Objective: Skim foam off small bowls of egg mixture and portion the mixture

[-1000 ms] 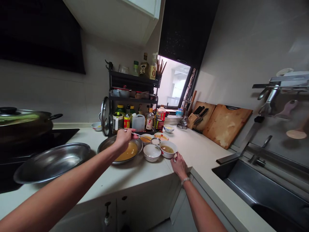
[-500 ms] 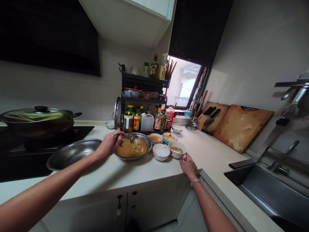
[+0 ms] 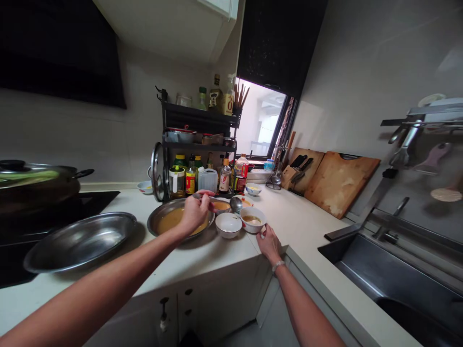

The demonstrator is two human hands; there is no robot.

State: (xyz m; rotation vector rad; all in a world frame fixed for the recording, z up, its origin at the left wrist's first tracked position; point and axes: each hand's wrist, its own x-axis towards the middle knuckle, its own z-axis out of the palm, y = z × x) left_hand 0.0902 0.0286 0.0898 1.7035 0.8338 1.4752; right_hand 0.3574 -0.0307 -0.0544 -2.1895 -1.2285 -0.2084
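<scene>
My left hand [image 3: 196, 212] is closed round the handle of a metal ladle [image 3: 236, 204], whose bowl hangs near the rim of a white soup bowl [image 3: 249, 228]. Brownish liquid lies in that bowl, and the fingers of my right hand [image 3: 269, 242] grip its near right side. Beneath my left hand is a wide steel basin [image 3: 155, 219] of yellow-brown liquid, partly hidden by the hand. A white bowl [image 3: 228, 230] with nothing visible in it stands between basin and soup bowl. Behind are a bowl of orange-brown liquid [image 3: 221, 206] and another bowl [image 3: 247, 200], both partly covered.
A steel dish [image 3: 81, 243] sits at the left beside a lidded pan [image 3: 36, 188] on the stove. Behind the bowls stands a black rack [image 3: 198, 144] with bottles and jars. Cutting boards [image 3: 340, 183] and a knife block [image 3: 291, 176] lean right; the sink [image 3: 390, 274] is nearer.
My left hand has lifted the ladle out of the basin and carried it right to the soup bowl. My right hand stays at that bowl. The view has shifted to the right.
</scene>
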